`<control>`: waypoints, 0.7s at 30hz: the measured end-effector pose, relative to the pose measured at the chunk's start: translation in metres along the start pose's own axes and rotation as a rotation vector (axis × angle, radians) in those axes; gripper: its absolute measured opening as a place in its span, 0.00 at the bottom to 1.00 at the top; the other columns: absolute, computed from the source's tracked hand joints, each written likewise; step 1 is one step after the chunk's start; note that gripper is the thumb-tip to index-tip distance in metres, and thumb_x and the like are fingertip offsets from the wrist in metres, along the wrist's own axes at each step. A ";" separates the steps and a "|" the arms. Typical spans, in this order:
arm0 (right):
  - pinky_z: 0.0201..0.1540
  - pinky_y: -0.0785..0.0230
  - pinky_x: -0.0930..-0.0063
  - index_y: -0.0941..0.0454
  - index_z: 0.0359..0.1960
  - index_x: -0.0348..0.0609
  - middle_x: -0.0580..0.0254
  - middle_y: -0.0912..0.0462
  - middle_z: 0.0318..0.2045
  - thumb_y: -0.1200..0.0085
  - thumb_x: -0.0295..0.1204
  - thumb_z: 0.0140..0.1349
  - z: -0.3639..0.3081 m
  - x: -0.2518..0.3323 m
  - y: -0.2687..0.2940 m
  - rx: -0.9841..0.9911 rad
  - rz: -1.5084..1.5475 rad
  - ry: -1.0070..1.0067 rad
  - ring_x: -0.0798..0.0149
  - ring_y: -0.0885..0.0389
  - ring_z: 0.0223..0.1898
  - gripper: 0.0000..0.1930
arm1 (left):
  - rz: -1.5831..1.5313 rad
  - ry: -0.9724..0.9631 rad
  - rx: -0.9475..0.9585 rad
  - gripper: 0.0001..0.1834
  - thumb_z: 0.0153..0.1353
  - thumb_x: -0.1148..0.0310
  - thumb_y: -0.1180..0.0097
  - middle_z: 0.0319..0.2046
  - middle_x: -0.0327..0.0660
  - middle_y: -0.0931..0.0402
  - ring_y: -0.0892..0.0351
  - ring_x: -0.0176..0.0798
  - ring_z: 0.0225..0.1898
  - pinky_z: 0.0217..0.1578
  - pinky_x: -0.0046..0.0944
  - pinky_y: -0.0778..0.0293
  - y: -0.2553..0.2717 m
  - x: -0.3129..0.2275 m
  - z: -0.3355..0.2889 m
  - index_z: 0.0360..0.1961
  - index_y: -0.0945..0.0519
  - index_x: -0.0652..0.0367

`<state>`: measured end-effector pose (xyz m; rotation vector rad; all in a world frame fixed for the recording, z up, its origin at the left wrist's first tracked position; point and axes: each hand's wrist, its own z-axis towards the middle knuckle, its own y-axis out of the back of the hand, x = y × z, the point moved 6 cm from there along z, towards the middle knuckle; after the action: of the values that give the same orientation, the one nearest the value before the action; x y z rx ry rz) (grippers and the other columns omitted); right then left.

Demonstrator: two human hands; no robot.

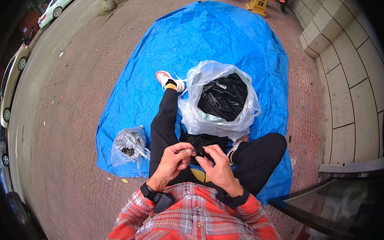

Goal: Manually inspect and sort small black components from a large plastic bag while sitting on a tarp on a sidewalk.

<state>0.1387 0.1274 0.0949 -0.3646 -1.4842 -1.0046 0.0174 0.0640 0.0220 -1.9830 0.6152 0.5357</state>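
My left hand (175, 161) is closed in a pinch in front of my lap, with a small shiny piece showing at its fingertips. Close beside it, my right hand (220, 167) pinches a small black piece (202, 153). The fingertips nearly meet, and whether the two pieces are joined is too small to tell. Just beyond my hands lies a heap of black pieces (202, 139), partly hidden by them. Farther off stands a large clear plastic bag (192, 109), its mouth wide and full of long, flat black plastic parts (223, 97).
A smaller clear bag (132, 154) with tiny dark parts sits left of my leg. Beneath everything spreads a blue tarp (161, 41) on brick paving. A tiled wall (347, 96) and a dark-framed panel (325, 207) stand at right, a yellow sign (258, 3) beyond, parked cars (14, 78) at left.
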 end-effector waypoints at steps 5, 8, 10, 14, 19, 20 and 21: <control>0.27 0.35 0.81 0.29 0.49 0.39 0.64 0.26 0.23 0.53 0.23 0.59 -0.012 -0.044 -0.001 0.038 0.147 -0.283 0.74 0.28 0.24 0.15 | -0.009 -0.118 -0.017 0.13 0.58 0.78 0.49 0.27 0.39 0.26 0.41 0.21 0.16 0.12 0.21 0.49 0.010 -0.021 -0.007 0.44 0.26 0.67; 0.27 0.35 0.79 0.29 0.49 0.41 0.64 0.25 0.21 0.55 0.23 0.59 -0.015 -0.042 -0.003 0.106 0.121 -0.303 0.73 0.27 0.23 0.15 | 0.127 -0.130 0.027 0.13 0.59 0.74 0.48 0.26 0.37 0.27 0.42 0.21 0.16 0.14 0.21 0.50 0.002 -0.024 -0.011 0.45 0.26 0.66; 0.25 0.35 0.80 0.28 0.48 0.41 0.64 0.25 0.22 0.55 0.22 0.59 -0.017 -0.044 -0.008 0.159 0.161 -0.321 0.75 0.28 0.22 0.15 | 0.148 -0.117 0.016 0.13 0.59 0.74 0.47 0.26 0.37 0.27 0.42 0.21 0.16 0.14 0.21 0.50 0.002 -0.019 -0.008 0.45 0.26 0.66; 0.26 0.36 0.83 0.28 0.48 0.39 0.67 0.25 0.23 0.54 0.24 0.60 -0.025 -0.049 -0.014 0.187 0.360 -0.444 0.78 0.30 0.23 0.14 | 0.149 -0.065 0.023 0.13 0.59 0.73 0.47 0.26 0.37 0.26 0.41 0.21 0.16 0.13 0.21 0.49 0.007 -0.010 -0.006 0.44 0.25 0.65; 0.23 0.40 0.86 0.28 0.47 0.37 0.69 0.26 0.23 0.53 0.26 0.61 -0.026 -0.041 -0.014 0.220 0.479 -0.464 0.81 0.32 0.22 0.13 | 0.134 -0.014 0.041 0.13 0.58 0.74 0.47 0.26 0.38 0.26 0.41 0.21 0.16 0.13 0.21 0.49 0.007 -0.006 -0.007 0.44 0.25 0.65; 0.23 0.40 0.86 0.28 0.47 0.37 0.69 0.26 0.23 0.53 0.26 0.61 -0.026 -0.042 -0.014 0.218 0.479 -0.465 0.81 0.32 0.22 0.13 | 0.143 0.014 0.051 0.13 0.58 0.74 0.47 0.25 0.37 0.26 0.41 0.21 0.16 0.13 0.21 0.49 0.005 -0.006 -0.008 0.44 0.25 0.66; 0.22 0.42 0.88 0.28 0.46 0.37 0.68 0.26 0.22 0.52 0.27 0.61 -0.026 -0.044 -0.014 0.220 0.551 -0.474 0.81 0.34 0.20 0.13 | 0.152 0.042 0.062 0.13 0.58 0.74 0.47 0.24 0.37 0.27 0.40 0.21 0.16 0.13 0.21 0.49 0.004 -0.005 -0.009 0.44 0.25 0.66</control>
<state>0.1543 0.1138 0.0460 -0.8388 -1.7564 -0.3185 0.0126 0.0556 0.0262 -1.9034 0.8034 0.5617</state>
